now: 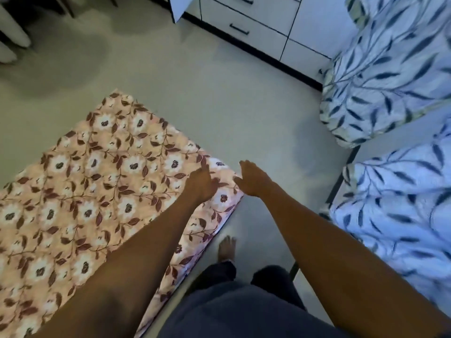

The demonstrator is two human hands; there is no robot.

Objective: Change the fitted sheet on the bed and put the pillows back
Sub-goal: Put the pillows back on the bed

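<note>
- Your left hand (200,185) and right hand (251,179) reach out side by side, slightly apart, fingers loose and gripping nothing, at the near corner of the floral sheet (85,179)
- That sheet lies spread on the bed to your left; the leaf-print pillows (390,69) wait well apart on your right
- Pinch only loose cloth and the corner could slip free or bunch
- Your bare foot (227,247) stands near the sheet's edge; treading on it may drag it askew

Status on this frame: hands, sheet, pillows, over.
Both hands empty: left hand and right hand open over the floral sheet corner. Two leaf-print pillows off to the right, not on it. Nothing blocks the reach.
</note>
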